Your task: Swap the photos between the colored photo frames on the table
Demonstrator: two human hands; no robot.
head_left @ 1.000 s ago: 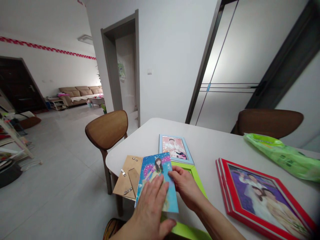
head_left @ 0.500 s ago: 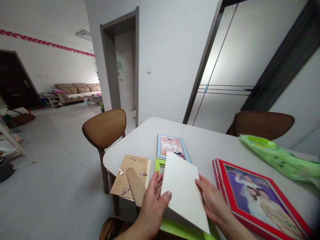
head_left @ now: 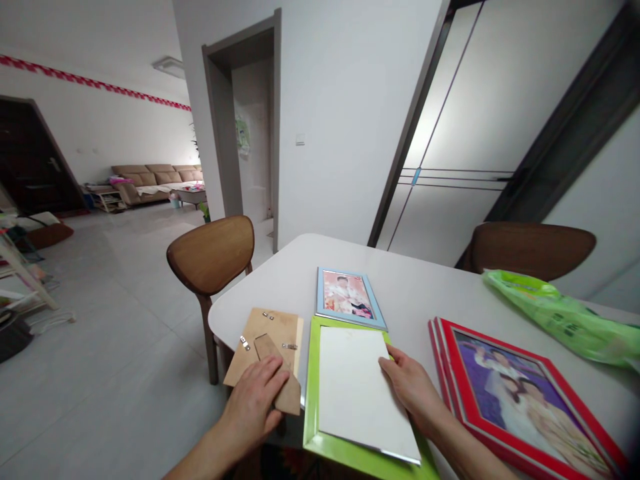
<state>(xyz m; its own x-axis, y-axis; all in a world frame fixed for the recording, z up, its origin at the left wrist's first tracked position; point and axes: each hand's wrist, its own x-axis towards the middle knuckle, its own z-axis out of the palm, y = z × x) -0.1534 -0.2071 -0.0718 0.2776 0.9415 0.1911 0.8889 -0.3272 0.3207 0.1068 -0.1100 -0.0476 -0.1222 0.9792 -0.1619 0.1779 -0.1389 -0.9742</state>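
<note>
A green picture frame (head_left: 311,393) lies face down on the white table (head_left: 425,293), with a photo (head_left: 357,390) resting in it, white back up. My right hand (head_left: 407,387) lies on the frame's right side, fingers flat and touching the photo's edge. My left hand (head_left: 255,403) rests with its fingers over the stand of a brown frame backing board (head_left: 267,333) just left of the green frame.
A small blue-framed photo (head_left: 347,297) lies beyond the green frame. Red-framed photos (head_left: 520,393) are stacked at the right. A green plastic bag (head_left: 565,317) lies at the far right. Wooden chairs (head_left: 213,257) stand at the table's left and far side (head_left: 530,247).
The photo was picture side up, then turned over and laid white side up into the green frame. My left hand moved left from the photo onto the backing board.
</note>
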